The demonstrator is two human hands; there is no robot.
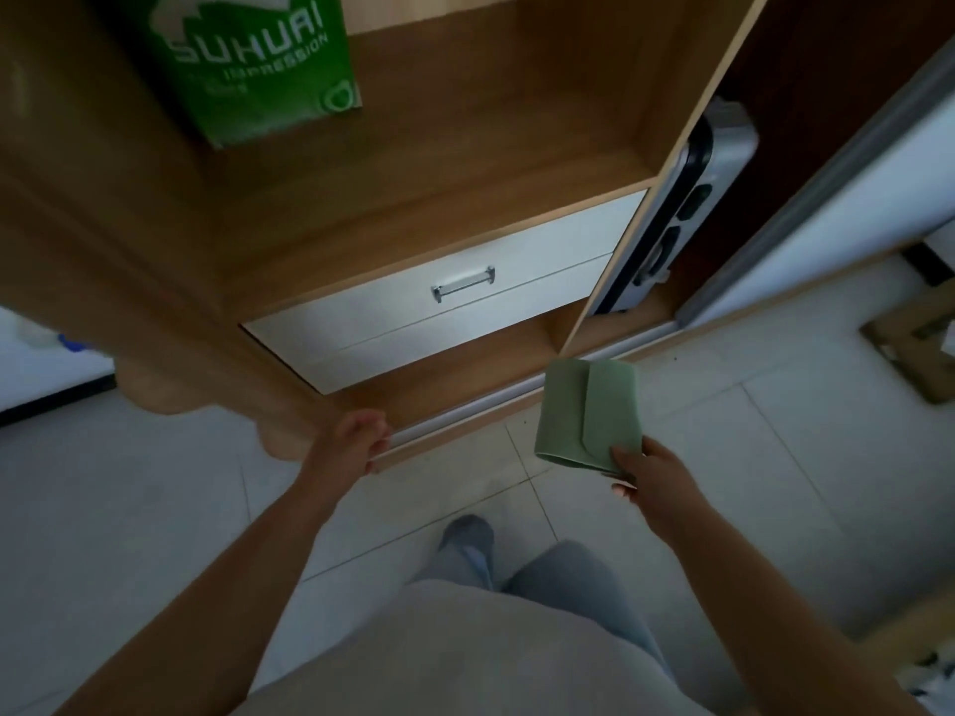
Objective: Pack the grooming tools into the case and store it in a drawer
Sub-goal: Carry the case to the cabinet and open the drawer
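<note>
Case count: one green case (589,413), flap closed, held above the tiled floor (723,457) just in front of the wardrobe (465,147).
Case position: right of the drawers and lower in the view, apart from both drawer fronts.
Case axis: its long axis runs roughly away from the person, the far end tipped slightly left; the flap's point faces the left edge.
Right hand: the right hand (648,478) has its grip clamped on the case's near right corner, thumb on top, fingers underneath.
Left hand: the left hand (356,436) has its fingers curled over the wardrobe's bottom rail (439,426) at the front edge.
Drawers: two white drawer fronts, the upper drawer (403,297) with one metal handle (463,284); the lower drawer (439,348) shows no handle. Both are closed.
Other things: one green bag (258,64) on the shelf above the drawers; one grey device (677,214) standing in the next compartment.
Hard to make out: the case's contents are hidden; the bag's top is cut off; the scene is dim and blurred; the object at the right edge is unclear.
</note>
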